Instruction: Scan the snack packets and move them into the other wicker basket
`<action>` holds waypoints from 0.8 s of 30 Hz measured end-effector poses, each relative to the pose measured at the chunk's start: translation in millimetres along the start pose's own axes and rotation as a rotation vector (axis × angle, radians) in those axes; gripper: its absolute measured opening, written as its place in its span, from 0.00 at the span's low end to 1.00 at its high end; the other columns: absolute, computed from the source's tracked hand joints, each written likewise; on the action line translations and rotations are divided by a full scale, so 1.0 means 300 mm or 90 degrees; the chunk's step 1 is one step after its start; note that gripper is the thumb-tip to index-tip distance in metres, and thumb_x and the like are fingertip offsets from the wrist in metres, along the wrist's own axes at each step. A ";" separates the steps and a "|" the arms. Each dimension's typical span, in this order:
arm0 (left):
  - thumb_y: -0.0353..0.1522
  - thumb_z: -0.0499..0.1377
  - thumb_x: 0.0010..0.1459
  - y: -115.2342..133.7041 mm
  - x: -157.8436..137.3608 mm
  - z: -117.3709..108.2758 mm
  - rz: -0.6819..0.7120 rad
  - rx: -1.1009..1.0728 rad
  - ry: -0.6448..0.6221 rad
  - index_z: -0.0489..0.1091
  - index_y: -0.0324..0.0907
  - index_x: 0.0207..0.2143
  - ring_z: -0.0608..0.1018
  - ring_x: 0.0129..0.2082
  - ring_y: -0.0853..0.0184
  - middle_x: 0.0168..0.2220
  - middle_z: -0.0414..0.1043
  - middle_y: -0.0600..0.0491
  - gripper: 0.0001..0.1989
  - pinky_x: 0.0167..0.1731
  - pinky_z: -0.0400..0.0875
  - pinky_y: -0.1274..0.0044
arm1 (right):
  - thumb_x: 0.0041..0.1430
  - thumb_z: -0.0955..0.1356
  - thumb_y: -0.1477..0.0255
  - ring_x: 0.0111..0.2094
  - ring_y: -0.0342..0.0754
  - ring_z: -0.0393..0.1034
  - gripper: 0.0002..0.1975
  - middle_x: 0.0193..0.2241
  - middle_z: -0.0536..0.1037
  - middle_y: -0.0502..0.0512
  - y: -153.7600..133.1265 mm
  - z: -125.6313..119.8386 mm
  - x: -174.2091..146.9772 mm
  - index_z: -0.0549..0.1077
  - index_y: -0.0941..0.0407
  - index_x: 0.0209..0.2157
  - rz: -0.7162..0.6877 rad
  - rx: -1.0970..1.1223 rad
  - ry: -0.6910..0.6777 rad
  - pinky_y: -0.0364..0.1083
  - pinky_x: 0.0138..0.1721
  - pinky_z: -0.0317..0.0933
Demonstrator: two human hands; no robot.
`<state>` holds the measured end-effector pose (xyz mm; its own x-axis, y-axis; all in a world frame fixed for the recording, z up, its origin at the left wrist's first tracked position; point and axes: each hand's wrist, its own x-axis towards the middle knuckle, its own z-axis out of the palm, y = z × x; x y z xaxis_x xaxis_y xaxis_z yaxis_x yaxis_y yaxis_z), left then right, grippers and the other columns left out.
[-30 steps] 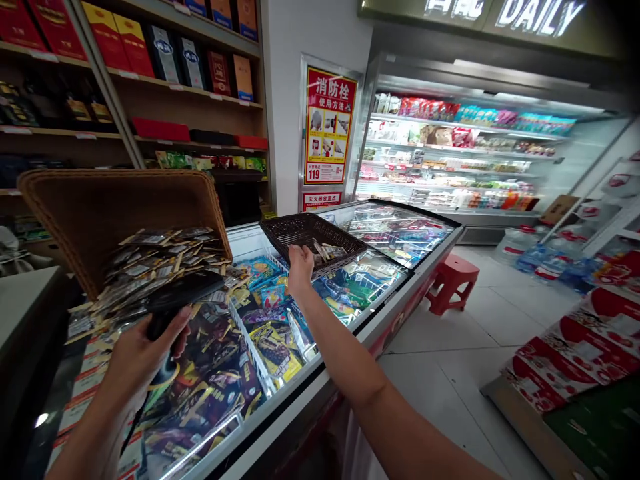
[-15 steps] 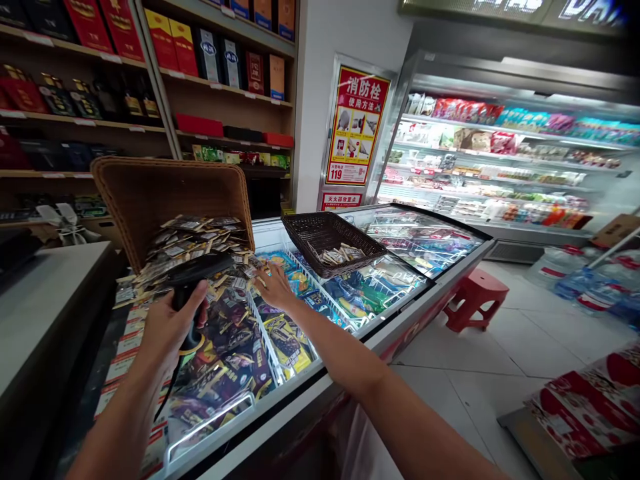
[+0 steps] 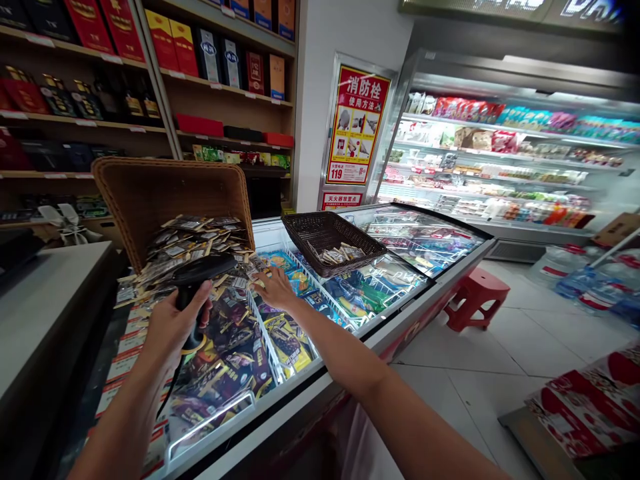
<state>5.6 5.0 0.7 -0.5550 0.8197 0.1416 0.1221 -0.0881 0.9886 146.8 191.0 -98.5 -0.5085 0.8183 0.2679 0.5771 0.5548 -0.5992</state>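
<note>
Black handheld scanner with a cable point(image 3: 204, 269): gripped upright by its handle, its head in front of the packet pile, over the freezer.
Left hand point(image 3: 173, 321): closed around the scanner's handle.
Right hand point(image 3: 274, 288): partly open, fingers reaching to the right edge of the pile; I cannot tell whether they pinch a packet.
Small flat tan-and-clear packets point(image 3: 193, 248): heaped loosely, spilling from the basket mouth.
Large tan wicker basket point(image 3: 160, 190): tipped on its side behind the heap, mouth toward the person.
Shallow dark-brown woven basket point(image 3: 320, 230): right of the pile, beyond the right hand, a few similar small packets point(image 3: 343, 253) gathered at its near side.
White-rimmed, glass-topped freezer point(image 3: 273, 425): beneath both baskets, with purple, yellow and blue bags between white wire dividers point(image 3: 265, 339).
Left edge: grey-topped table point(image 3: 65, 283).
Floor, right: red plastic stool point(image 3: 477, 293) beside the freezer.
Background: red-and-yellow poster point(image 3: 358, 127) between boxed shelves point(image 3: 225, 80) and a lit refrigerated display point(image 3: 500, 160).
</note>
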 end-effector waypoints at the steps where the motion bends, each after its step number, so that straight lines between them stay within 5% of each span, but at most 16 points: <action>1: 0.53 0.76 0.43 0.000 0.000 0.001 -0.001 0.001 0.001 0.73 0.40 0.29 0.69 0.20 0.72 0.23 0.71 0.57 0.28 0.21 0.61 0.78 | 0.73 0.69 0.59 0.68 0.63 0.59 0.18 0.63 0.71 0.64 -0.001 0.001 0.005 0.80 0.49 0.58 0.014 0.017 0.027 0.62 0.67 0.56; 4: 0.54 0.77 0.41 -0.002 0.006 0.000 -0.003 0.004 0.002 0.73 0.40 0.29 0.68 0.20 0.72 0.23 0.71 0.57 0.29 0.21 0.62 0.78 | 0.65 0.75 0.70 0.60 0.58 0.66 0.06 0.54 0.74 0.62 -0.006 -0.011 0.018 0.82 0.55 0.43 0.079 0.098 0.127 0.55 0.62 0.62; 7: 0.55 0.78 0.38 -0.007 0.020 -0.007 -0.022 0.018 -0.013 0.73 0.40 0.28 0.69 0.20 0.71 0.22 0.71 0.56 0.31 0.20 0.62 0.78 | 0.54 0.76 0.78 0.52 0.54 0.70 0.14 0.48 0.76 0.57 -0.012 -0.045 0.018 0.79 0.54 0.43 0.130 0.207 0.240 0.51 0.55 0.65; 11: 0.57 0.77 0.38 -0.002 0.017 -0.007 -0.025 0.027 -0.026 0.72 0.41 0.29 0.69 0.20 0.70 0.23 0.71 0.56 0.32 0.20 0.62 0.78 | 0.54 0.75 0.71 0.39 0.48 0.72 0.23 0.44 0.79 0.53 -0.019 -0.110 0.010 0.74 0.54 0.52 0.142 0.453 0.370 0.45 0.41 0.67; 15: 0.57 0.75 0.42 -0.001 -0.009 0.001 0.011 0.052 -0.084 0.72 0.42 0.28 0.69 0.20 0.69 0.22 0.71 0.55 0.30 0.21 0.62 0.77 | 0.58 0.74 0.59 0.26 0.41 0.61 0.17 0.26 0.70 0.43 -0.008 -0.165 0.010 0.77 0.56 0.43 0.165 0.614 0.452 0.41 0.29 0.58; 18: 0.61 0.72 0.46 -0.031 0.000 -0.001 0.015 0.139 -0.169 0.73 0.43 0.26 0.69 0.19 0.68 0.18 0.69 0.54 0.31 0.22 0.61 0.77 | 0.58 0.74 0.55 0.21 0.39 0.51 0.20 0.20 0.58 0.39 0.003 -0.187 0.011 0.78 0.56 0.43 0.169 0.676 0.468 0.41 0.22 0.49; 24: 0.67 0.66 0.47 -0.111 0.063 -0.020 -0.001 0.225 -0.228 0.74 0.43 0.25 0.69 0.19 0.66 0.17 0.70 0.51 0.35 0.20 0.60 0.76 | 0.59 0.74 0.55 0.19 0.38 0.49 0.19 0.19 0.57 0.38 0.008 -0.194 0.013 0.77 0.55 0.43 0.150 0.725 0.462 0.40 0.20 0.47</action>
<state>-13.7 20.0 -29.1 -0.2452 0.9680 0.0531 0.4275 0.0589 0.9021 183.5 204.3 -55.0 0.1764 0.9650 0.1939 -0.4154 0.2516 -0.8741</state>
